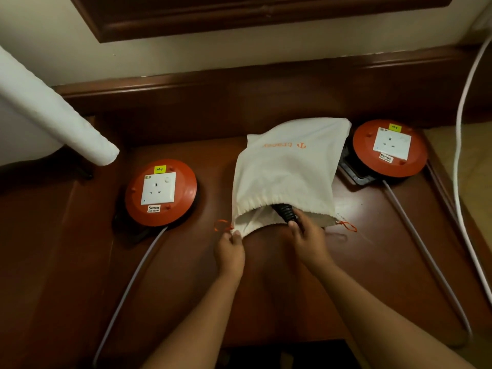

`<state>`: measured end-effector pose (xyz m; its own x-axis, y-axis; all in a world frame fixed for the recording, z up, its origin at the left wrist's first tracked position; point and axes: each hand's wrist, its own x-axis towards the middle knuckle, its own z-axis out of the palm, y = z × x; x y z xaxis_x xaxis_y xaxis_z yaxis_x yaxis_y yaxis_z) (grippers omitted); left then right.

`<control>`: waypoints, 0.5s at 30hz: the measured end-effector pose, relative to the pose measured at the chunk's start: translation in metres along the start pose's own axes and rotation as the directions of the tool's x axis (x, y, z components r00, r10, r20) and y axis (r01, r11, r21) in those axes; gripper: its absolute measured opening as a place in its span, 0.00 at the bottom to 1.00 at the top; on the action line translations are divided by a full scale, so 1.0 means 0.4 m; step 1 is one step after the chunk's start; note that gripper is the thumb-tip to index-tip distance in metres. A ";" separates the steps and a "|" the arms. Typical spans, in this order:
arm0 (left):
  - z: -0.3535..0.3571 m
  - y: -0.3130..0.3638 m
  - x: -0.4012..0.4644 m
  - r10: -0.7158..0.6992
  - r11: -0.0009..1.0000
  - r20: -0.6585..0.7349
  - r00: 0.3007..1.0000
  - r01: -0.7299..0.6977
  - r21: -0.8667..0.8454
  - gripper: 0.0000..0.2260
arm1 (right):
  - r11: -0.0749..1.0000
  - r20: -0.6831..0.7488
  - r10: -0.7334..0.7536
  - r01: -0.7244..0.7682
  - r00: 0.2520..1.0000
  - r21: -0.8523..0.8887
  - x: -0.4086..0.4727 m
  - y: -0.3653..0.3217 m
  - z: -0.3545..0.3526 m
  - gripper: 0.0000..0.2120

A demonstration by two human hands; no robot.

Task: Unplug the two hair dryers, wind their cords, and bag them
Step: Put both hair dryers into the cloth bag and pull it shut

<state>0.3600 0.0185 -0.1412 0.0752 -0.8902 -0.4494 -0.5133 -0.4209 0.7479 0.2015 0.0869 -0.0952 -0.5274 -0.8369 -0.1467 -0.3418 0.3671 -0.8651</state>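
I have both hands at the mouth of the cloth bag (287,169), which lies on the table (266,275) just beyond them, its opening facing me. My left hand (231,249) pinches the near left corner of the bag's rim, holding it open beside the orange drawstring (222,225). My right hand (308,235) is closed on a black ribbed part (286,213) that sticks out of the opening; I judge it to be a hair dryer's cord end or handle, though I cannot tell which. The 2 hands are apart, 1 at each side of the opening.

Both sockets look empty: the orange cord reel (161,193) out to the left of my left hand and the second reel (390,147) beyond and to the right of my right hand carry no plug, so the unplugging looks done. The bag bulges, so something is already inside; whether it holds 1 dryer or 2 is hidden. No dryer lies loose on the table. What seems left is pushing this last black part fully in and pulling the drawstring shut.
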 end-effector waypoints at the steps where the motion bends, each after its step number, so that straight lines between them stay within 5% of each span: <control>1: -0.007 -0.002 -0.014 0.008 1.000 0.010 1.000 -0.008 0.000 0.12 | 0.999 0.011 -0.023 0.023 1.000 -0.035 -0.004 0.010 -0.007 0.17; 6: -0.049 -0.015 -0.034 0.029 0.996 -0.014 0.999 -0.027 0.089 0.11 | 0.983 0.111 -0.069 0.087 0.991 -0.164 -0.011 0.010 -0.028 0.19; 10: -0.083 -0.006 -0.031 0.107 0.975 -0.089 0.990 -0.087 0.207 0.07 | 0.994 0.088 -0.018 0.027 0.996 -0.110 -0.029 -0.013 0.013 0.18; 13: -0.089 0.026 -0.044 0.283 0.926 -0.234 0.930 -0.202 0.317 0.26 | 0.995 0.132 0.094 -0.087 0.987 -0.058 -0.034 -0.027 0.050 0.19; 15: -0.085 0.051 -0.037 0.501 0.795 -0.166 0.849 -0.376 0.477 0.30 | 0.990 0.158 0.142 -0.136 0.977 -0.043 -0.033 -0.028 0.063 0.20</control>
<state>0.3775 0.0172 -0.1026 -0.0512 -0.9959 0.0747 -0.8437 0.0832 0.5303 0.2320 0.0837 -0.0955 -0.4413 -0.8299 -0.3414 -0.3002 0.4950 -0.8154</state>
